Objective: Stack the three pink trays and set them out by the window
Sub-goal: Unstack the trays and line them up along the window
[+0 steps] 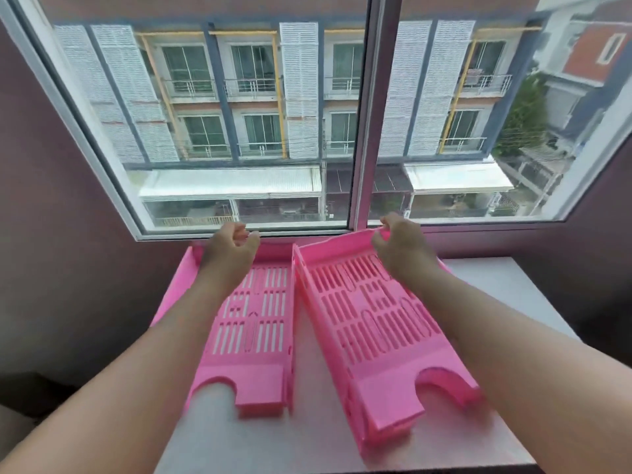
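Head view: right hand (402,246) fingers pinch the right pink tray's (372,323) far rim at 1 o'clock — tilting it, probably for stacking. Left hand (231,248), loosely curled at 11 o'clock over the left pink tray (260,323), grips nothing visible.

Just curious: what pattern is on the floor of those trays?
Rows of narrow slots cut through solid pink plastic, clearest on the right tray in the head view.

A single head-worn view looks forward and down, close over a white ledge (496,285), facing the window (367,114) at the far side.
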Motion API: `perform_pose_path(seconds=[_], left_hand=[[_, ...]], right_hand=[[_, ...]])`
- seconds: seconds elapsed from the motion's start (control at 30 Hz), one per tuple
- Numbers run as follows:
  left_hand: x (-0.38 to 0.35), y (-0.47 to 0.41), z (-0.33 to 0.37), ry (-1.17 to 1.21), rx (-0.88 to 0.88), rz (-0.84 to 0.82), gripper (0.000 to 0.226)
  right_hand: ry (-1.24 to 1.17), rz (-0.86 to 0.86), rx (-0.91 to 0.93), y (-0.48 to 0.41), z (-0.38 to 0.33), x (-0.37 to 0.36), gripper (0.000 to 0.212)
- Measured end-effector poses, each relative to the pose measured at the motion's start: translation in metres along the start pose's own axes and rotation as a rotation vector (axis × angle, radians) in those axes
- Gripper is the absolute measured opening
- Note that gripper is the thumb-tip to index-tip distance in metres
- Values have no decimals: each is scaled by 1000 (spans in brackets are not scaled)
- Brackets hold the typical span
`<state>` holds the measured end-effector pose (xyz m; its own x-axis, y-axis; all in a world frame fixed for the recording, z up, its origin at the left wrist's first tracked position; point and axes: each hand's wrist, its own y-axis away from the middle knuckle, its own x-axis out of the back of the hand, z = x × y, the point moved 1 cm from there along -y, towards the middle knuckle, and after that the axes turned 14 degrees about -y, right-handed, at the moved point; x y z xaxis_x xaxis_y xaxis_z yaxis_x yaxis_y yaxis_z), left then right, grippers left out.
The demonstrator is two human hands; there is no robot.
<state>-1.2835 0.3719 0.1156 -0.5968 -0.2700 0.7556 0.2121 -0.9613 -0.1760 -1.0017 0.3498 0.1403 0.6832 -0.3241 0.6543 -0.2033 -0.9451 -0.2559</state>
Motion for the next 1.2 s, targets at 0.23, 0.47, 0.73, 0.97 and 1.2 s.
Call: perform_pose_path(seconds=[0.23,0.47,0.73,0.97,1.2], left_hand=[[-82,77,66,50,206,-38,31],[-107,122,82,-159,390,10,35],[-132,120,166,-186,170,88,26],[-232,129,275,-95,37,-120,29],[-291,138,289,-378,55,-289,23]], right_hand=[[159,-96,-334,-2,119,60,22],[110,-381,-274,7,155,58,25],[-24,-287,-263,-7,202,148,22],[76,-103,-422,-20,295,254,14],[30,-57,-483,-8,356,259,15]])
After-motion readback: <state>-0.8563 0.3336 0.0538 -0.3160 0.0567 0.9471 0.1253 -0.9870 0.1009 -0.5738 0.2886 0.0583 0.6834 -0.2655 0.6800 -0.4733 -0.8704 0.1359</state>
